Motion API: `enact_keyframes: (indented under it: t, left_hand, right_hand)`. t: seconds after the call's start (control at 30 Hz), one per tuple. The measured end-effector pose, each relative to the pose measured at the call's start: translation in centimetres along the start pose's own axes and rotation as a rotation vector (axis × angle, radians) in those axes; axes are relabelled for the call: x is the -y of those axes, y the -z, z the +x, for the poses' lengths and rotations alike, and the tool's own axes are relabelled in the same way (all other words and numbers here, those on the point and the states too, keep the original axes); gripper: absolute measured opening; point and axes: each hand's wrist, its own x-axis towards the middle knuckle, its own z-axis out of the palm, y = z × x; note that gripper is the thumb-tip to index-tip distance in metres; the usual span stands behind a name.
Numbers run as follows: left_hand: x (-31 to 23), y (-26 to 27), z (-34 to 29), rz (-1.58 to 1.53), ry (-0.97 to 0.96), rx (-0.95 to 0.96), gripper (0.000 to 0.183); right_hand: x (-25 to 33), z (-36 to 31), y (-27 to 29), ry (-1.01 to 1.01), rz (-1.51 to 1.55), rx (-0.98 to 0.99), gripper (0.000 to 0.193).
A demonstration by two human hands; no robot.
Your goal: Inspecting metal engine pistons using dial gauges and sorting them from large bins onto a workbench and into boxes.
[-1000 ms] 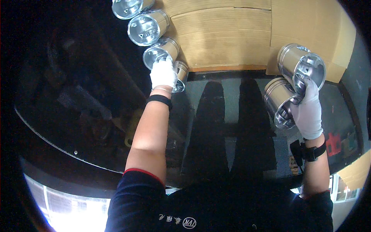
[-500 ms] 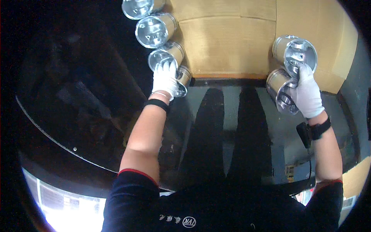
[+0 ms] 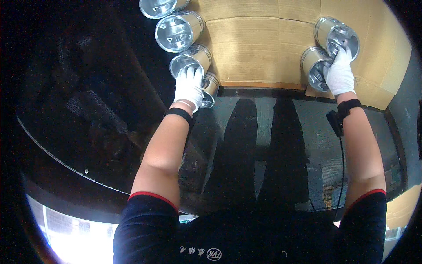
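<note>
Right fingers (image 3: 344,54) grip two silvery cylinders (image 3: 336,35) — hollow, ring-grooved.

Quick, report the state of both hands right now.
Left hand: touching a left-row metal cylinder at its open end; grip cannot be told.
Right hand: closed, holding two other metal cylinders at their open ends.

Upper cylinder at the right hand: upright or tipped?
Tipped. The upper cylinder at the right hand has its hollow end turned toward the camera, with its side wall visible behind.

Six metal cylinders (image 3: 175,33), two hands (image 3: 340,78)
</note>
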Motion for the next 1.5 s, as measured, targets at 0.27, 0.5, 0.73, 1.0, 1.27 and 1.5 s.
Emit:
enact_keyframes:
  t: [0.27,0.5,0.73,1.0,1.27,1.5]
  left_hand:
    - [-0.1,1.2,0.6,0.139,-0.025,0.175,0.057]
    - [0.2,0.9,1.5,0.152,0.055,0.243,0.066]
    - [0.7,1.2,1.7,0.093,-0.009,0.244,0.079]
    - [1.6,0.2,0.7,0.0,0.031,0.182,0.069]
    - [2.2,-0.2,0.4,-0.032,-0.015,0.183,0.066]
    - [1.2,2.1,1.2,-0.053,0.04,0.282,0.07]
  right_hand:
    - [0.3,1.5,-0.2,-0.088,-0.07,0.155,0.083]
    - [0.2,2.9,0.4,-0.134,-0.067,0.25,0.081]
    - [2.4,2.5,0.7,-0.146,0.08,0.119,0.061]
    - [6.9,4.1,8.8,-0.133,0.003,0.37,0.05]
    - [9.7,8.4,16.1,0.201,0.369,0.401,0.04]
    - [23.2,22.3,17.8,0.55,-0.064,0.072,0.043]
